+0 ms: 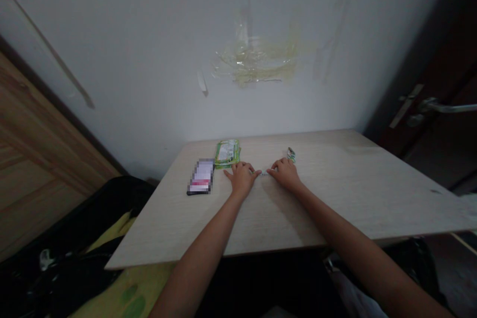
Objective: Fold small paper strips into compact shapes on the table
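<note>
Over the middle of the table, a narrow white-and-green strip (264, 172) stretches between my two hands. One end is pinched by my left hand (242, 179), whose thumb reaches in from the left while another finger sticks out sideways. At the other end, my right hand (286, 174) grips the strip between thumb and fingertips. What the strip is made of is too small to tell. Just behind my right hand lies a small crumpled green-and-white piece (291, 154). Green printed packets (227, 153) lie flat behind my left hand.
A phone (201, 176) with a blurred screen lies left of my left hand. The pale wooden table (354, 184) meets a wall (149, 59) with old tape on it. A dark door with a metal handle (450, 108) stands at right; dark bags (55, 278) sit below left.
</note>
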Tool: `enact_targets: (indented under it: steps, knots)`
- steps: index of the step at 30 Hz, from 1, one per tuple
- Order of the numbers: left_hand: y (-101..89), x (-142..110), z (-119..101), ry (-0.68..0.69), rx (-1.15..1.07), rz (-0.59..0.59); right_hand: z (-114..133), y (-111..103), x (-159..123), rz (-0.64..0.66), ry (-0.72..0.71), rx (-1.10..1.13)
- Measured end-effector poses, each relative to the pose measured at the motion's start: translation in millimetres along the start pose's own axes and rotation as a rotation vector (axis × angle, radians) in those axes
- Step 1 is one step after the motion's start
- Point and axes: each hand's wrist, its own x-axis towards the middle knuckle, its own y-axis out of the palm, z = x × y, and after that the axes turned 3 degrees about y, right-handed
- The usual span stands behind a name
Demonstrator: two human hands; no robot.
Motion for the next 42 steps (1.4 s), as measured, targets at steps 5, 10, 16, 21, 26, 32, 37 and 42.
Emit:
enact_targets:
  steps: [5, 10, 16, 21, 26, 32, 37, 42]
  knots:
    - [1.7, 0.6, 0.4, 0.009, 0.000, -0.002, -0.3, 1.0, 2.0, 0.016, 0.035, 0.008]
    - [1.3, 0.5, -0.3, 0.012, 0.012, 0.007, -0.3, 2.5, 2.4, -0.010, 0.046, 0.024]
    - [2.6, 0.1, 0.1, 0.018, 0.014, 0.012, 3.8, 1.3, -0.2, -0.014, 0.063, 0.037]
    - [2.5, 0.3, 0.4, 0.030, -0.018, 0.023, 0.4, 3.9, -0.6, -0.017, -0.142, 0.117]
    - [3.4, -1.1, -0.3, 0.049, -0.011, 0.045, -5.0, 3.8, 0.3, -0.006, -0.178, 0.110]
    - [3.5, -0.9, 1.8, 0.149, -0.056, 0.042, -2.3, 2.2, -0.7, -0.022, -0.164, 0.098]
    - [1.2, 0.4, 2.9, 0.169, -0.104, 0.097, -3.4, 4.7, 1.8, -0.008, -0.123, 0.126]
    - [0.1, -2.2, 2.4, 0.196, -0.097, 0.098, -3.2, 5.0, 4.5, -0.002, -0.082, 0.148]
